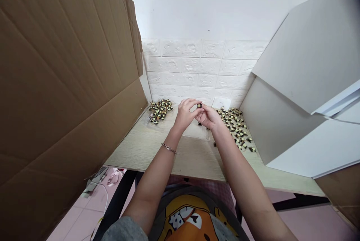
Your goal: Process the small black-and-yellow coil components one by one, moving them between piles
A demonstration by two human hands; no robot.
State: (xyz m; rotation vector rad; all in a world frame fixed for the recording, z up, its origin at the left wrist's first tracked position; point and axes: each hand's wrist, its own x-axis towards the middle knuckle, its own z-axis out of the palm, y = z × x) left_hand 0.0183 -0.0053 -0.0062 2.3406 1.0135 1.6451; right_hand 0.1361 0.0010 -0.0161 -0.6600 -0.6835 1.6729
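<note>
A small black and yellow part [199, 105] is held up between both hands above the middle of the light wooden table [135, 151]. My left hand [186, 113], with a chain bracelet on its wrist, pinches it from the left between thumb and fingers. From the right, my right hand [208, 116] closes its fingertips on the same part. Similar parts lie in a dense pile [161, 110] at the table's back left. Many more are spread [237, 130] to the right, some partly behind my right forearm.
A tall cardboard sheet [70, 65] walls off the left side. White panels [292, 121] stand along the right. Behind the table is a white brick-patterned wall [194, 65], with a small white sheet [222, 103] near its foot. A cable [105, 192] hangs below left.
</note>
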